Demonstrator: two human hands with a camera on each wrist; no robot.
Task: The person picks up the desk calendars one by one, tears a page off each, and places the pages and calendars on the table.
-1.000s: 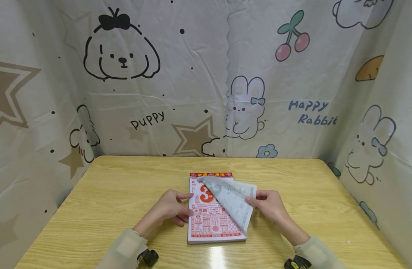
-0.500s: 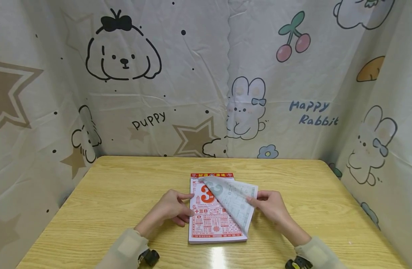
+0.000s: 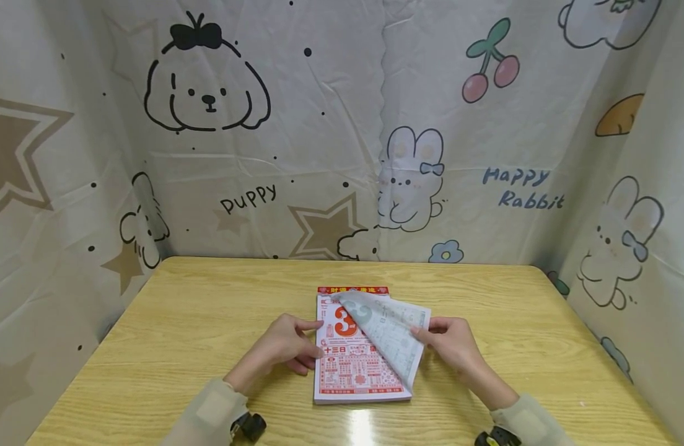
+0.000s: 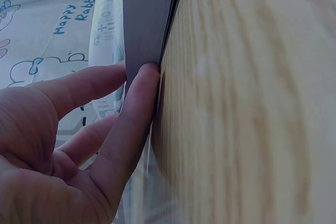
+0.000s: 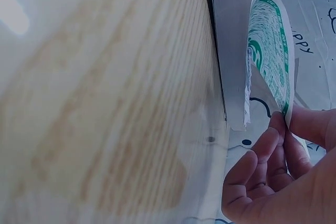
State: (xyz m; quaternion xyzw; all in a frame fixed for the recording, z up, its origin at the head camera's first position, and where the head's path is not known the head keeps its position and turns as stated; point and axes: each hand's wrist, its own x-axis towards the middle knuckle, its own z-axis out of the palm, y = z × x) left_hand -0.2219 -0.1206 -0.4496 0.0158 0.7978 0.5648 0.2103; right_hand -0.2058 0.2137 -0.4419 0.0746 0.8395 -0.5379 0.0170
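A thick tear-off calendar (image 3: 359, 375) lies on the table, with a red header strip (image 3: 352, 290) and red print under a large 3. Its top page (image 3: 399, 334) is lifted diagonally from the lower left, the pale back showing. My right hand (image 3: 452, 342) pinches that page between thumb and fingers near its right side; green print (image 5: 270, 45) shows on its front in the right wrist view. At the left side, my left hand (image 3: 289, 344) presses its fingertips against the calendar's page edges (image 4: 147, 19). These fingers look fairly straight.
A light wood-grain table (image 3: 219, 291) surrounds the calendar. Behind and at both sides hangs a pale cloth (image 3: 320, 142) printed with cartoon animals, stars and cherries. A small dark camera (image 3: 249, 427) sits on the left wrist, another (image 3: 497, 437) on the right.
The whole head view has shifted slightly. Both hands keep their places at the calendar, and the page stays folded back at nearly the same angle.
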